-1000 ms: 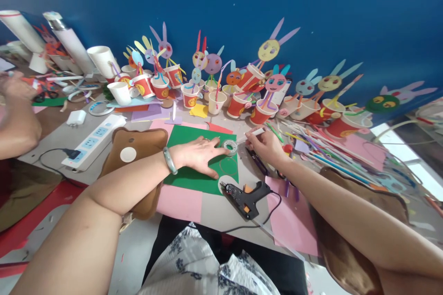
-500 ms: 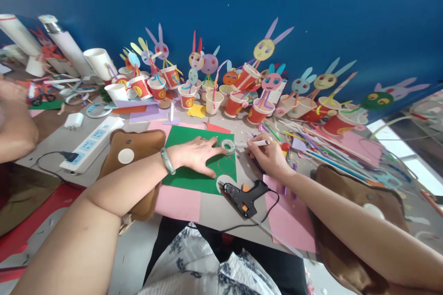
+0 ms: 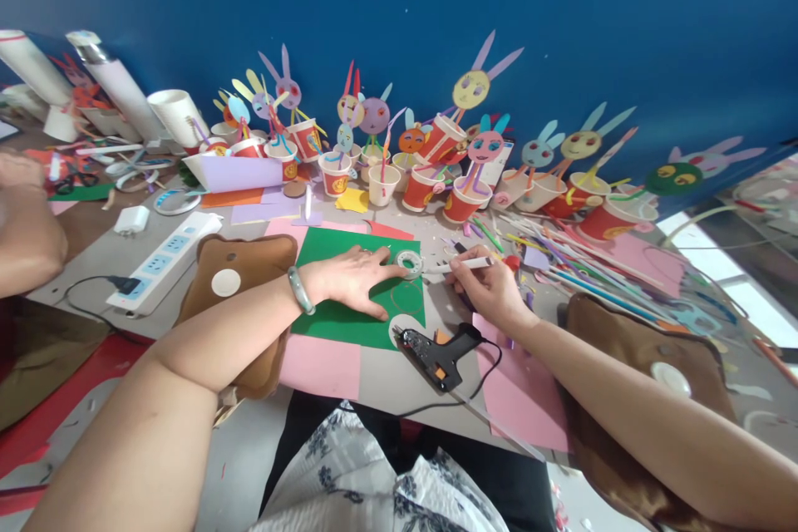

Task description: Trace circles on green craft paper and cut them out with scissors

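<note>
My left hand (image 3: 352, 283) lies spread on a sheet of green paper (image 3: 330, 249), a bracelet at its wrist. The fingertips touch a small white ring (image 3: 410, 264), like a tape roll, near the sheet's right edge. A faint circle outline shows on the green paper just below the ring. My right hand (image 3: 492, 287) is closed around a white pen (image 3: 469, 263), whose tip points left and sits close to the ring's right side. Whether the tip touches the paper I cannot tell. Below lies a black glue gun (image 3: 440, 353), its nozzle over a pale round disc (image 3: 405, 328).
Paper cups (image 3: 465, 199) with paper rabbit heads line the blue wall. Pipe cleaners (image 3: 598, 283) are heaped at right. Brown cushions (image 3: 246, 266) flank the work area. A power strip (image 3: 165, 258) is at left, beside another person's arm (image 3: 28, 224).
My right hand has shifted slightly right and down with the pen, which now lies at a different slant. Lilac paper at the back left has risen in front of the cups. My left hand stays put.
</note>
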Motion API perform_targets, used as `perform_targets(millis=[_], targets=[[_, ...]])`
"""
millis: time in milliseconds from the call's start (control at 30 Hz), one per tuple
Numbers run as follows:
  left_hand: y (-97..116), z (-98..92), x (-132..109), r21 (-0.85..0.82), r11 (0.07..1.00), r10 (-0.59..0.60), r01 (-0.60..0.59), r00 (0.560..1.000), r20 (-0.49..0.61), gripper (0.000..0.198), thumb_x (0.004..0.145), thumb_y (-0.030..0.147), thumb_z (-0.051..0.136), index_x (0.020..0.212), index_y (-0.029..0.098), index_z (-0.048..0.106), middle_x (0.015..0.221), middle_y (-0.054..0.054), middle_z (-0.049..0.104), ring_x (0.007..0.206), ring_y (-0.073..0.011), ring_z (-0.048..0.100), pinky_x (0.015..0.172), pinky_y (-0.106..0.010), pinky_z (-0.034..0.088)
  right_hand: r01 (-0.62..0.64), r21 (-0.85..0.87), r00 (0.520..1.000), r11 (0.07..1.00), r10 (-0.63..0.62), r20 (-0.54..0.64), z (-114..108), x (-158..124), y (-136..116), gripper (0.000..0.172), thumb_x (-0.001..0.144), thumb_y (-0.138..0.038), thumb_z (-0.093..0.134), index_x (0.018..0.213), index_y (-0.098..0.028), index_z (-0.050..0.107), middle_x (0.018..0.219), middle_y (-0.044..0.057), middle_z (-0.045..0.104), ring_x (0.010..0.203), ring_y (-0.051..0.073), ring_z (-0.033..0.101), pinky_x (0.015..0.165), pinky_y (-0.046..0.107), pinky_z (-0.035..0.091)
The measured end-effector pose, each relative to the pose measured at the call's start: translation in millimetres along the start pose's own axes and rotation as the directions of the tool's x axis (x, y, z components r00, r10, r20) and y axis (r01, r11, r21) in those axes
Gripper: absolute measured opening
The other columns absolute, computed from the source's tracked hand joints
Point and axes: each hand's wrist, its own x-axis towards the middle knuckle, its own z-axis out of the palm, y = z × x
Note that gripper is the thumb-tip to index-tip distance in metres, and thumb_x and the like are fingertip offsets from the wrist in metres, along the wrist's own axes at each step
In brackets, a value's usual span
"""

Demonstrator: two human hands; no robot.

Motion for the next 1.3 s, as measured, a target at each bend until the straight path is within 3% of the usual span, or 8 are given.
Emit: perform_targets(millis=[133,200,400,633,767,967,1067,1300], targets=[[1,-5.0,-1,-0.024,1.000,0.010,-0.009,1.000,0.024,0.082,0.081,0.066,0.064,0.150,0.029,0.040,0.128,-0.013,0.052,0.106,-0.0316,0.058,0.094,-0.045,0.042,0.110,0.139,0.974,0.984,-0.079,-0.212,-3,7,-17,0.037,0.089,-0.061,0.058,0.093,-0.025,0.053,0.071,0.003,0.070,0.049,0.015,0.054,0.050,0.030,0.046],[1,-5.7,-1,-0.025,1.000,0.014,-0.013,1.000,0.027,0.082,0.081,0.065,0.065,0.149,0.027,0.041,0.127,-0.013,0.052,0.104,-0.0311,0.058,0.092,-0.043,0.042,0.142,0.150,0.969,0.978,-0.106,-0.225,-2,13,-25,0.036,0.093,-0.060,0.052,0.101,-0.026,0.053,0.081,0.004,0.072,0.053,0.016,0.059,0.055,0.032,0.049],[-2,0.1,0,-0.002,1.000,0.028,-0.028,0.999,-0.021,0.082,0.079,0.064,0.067,0.149,0.030,0.041,0.129,-0.013,0.051,0.104,-0.0319,0.060,0.094,-0.045,0.042,0.232,-0.192,0.972,0.954,-0.219,0.083,19,20,-23,0.024,0.086,-0.041,0.062,0.103,-0.024,0.060,0.105,0.008,0.072,0.099,0.025,0.067,0.078,0.036,0.052],[-5,3.8,0,0.025,0.999,0.023,-0.022,0.998,-0.053,0.091,0.079,0.067,0.067,0.153,0.027,0.033,0.138,-0.016,0.052,0.110,-0.0344,0.061,0.096,-0.046,0.044,0.339,-0.282,0.935,0.897,-0.287,0.209,40,25,5,0.033,0.077,-0.037,0.072,0.104,-0.025,0.056,0.107,0.009,0.071,0.105,0.030,0.065,0.094,0.047,0.048],[-5,0.8,0,-0.041,0.999,-0.017,0.013,0.995,-0.099,0.093,0.085,0.062,0.063,0.155,0.018,0.019,0.146,-0.020,0.049,0.113,-0.0327,0.062,0.096,-0.042,0.045,0.285,-0.214,0.955,0.934,-0.295,-0.017,30,26,1,0.034,0.078,-0.040,0.072,0.100,-0.026,0.051,0.107,0.008,0.070,0.100,0.027,0.065,0.090,0.044,0.050],[-6,-0.4,4,-0.134,0.989,-0.079,0.062,0.989,-0.128,0.067,0.094,0.046,0.057,0.144,0.015,0.025,0.124,-0.016,0.066,0.101,-0.0248,0.067,0.083,-0.033,0.049,0.325,-0.130,0.832,0.937,-0.348,-0.432,0,33,-5,0.042,0.074,-0.036,0.075,0.098,-0.025,0.042,0.111,0.011,0.068,0.106,0.028,0.065,0.098,0.048,0.047],[-9,1.9,6,-0.103,0.992,-0.089,0.074,0.984,-0.157,0.057,0.094,0.041,0.058,0.138,0.014,0.034,0.113,-0.014,0.070,0.096,-0.0254,0.069,0.078,-0.034,0.049,0.347,-0.106,0.803,0.932,-0.354,-0.479,-6,36,-1,0.044,0.074,-0.036,0.077,0.097,-0.026,0.041,0.109,0.011,0.068,0.104,0.028,0.064,0.098,0.048,0.046],[-17,7.3,9,0.013,0.993,-0.111,0.117,0.967,-0.230,0.029,0.094,0.035,0.057,0.115,0.015,0.055,0.105,-0.011,0.073,0.091,-0.0252,0.070,0.073,-0.034,0.049,0.396,-0.130,0.810,0.909,-0.413,-0.417,1,34,1,0.042,0.072,-0.033,0.077,0.096,-0.025,0.044,0.105,0.009,0.069,0.094,0.025,0.063,0.091,0.046,0.048]])
